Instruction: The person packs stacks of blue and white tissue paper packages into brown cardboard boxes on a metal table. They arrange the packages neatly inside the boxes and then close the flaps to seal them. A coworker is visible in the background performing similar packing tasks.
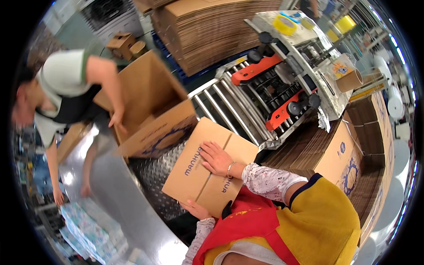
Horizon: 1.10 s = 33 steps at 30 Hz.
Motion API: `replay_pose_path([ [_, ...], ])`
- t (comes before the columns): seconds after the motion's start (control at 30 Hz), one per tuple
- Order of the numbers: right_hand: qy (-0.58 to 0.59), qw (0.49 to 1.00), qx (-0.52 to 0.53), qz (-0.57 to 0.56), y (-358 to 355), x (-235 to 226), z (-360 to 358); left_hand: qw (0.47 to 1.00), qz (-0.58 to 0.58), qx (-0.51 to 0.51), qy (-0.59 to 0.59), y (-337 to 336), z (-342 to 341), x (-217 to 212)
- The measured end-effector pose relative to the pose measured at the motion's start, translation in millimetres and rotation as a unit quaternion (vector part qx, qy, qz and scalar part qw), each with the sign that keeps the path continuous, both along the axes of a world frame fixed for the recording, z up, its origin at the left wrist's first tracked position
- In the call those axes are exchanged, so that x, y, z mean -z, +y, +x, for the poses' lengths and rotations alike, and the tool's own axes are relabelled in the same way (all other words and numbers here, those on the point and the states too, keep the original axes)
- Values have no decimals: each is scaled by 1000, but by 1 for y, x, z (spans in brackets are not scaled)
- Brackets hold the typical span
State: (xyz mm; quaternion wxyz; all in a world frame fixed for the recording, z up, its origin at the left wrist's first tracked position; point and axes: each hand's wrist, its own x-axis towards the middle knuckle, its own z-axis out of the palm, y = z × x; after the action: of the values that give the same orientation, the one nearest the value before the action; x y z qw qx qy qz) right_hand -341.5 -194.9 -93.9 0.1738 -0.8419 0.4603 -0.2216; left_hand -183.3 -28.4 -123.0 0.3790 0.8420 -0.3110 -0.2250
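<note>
**Closed carton held at the mouth of the roller conveyor**

Head view: at the centre of the frame the person presses a closed cardboard box (211, 165) against the metal table (152, 176). The right hand (215, 158) lies flat and spread on its top flaps, gripping nothing. The left hand (195, 208) curls under the near lower edge, fingers mostly hidden, so I cannot tell how tight its hold is. The flaps are folded shut but I see no tape on the seam. The box sits just short of the roller conveyor (225, 104) leading to the taping machine (282, 84) at upper right, not yet on the rollers. At upper left, a co-worker's hand (117, 119) rests on an open carton (152, 110).
</note>
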Motion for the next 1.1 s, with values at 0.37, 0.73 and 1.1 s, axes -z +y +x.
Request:
replay_pose_path([
  [0.37, 35, 980, 157, -120, -161, 27, -194, 984, -51, 170, 26, -218, -144, 55],
  [0.73, -55, 960, 204, -182, -131, 19, -224, 854, -166, 491, -47, -295, -170, 123],
  [1.1, 266, 794, 545, 45, 238, -27, -314, 711, 477, 432, 282, 4, 57, 153],
])
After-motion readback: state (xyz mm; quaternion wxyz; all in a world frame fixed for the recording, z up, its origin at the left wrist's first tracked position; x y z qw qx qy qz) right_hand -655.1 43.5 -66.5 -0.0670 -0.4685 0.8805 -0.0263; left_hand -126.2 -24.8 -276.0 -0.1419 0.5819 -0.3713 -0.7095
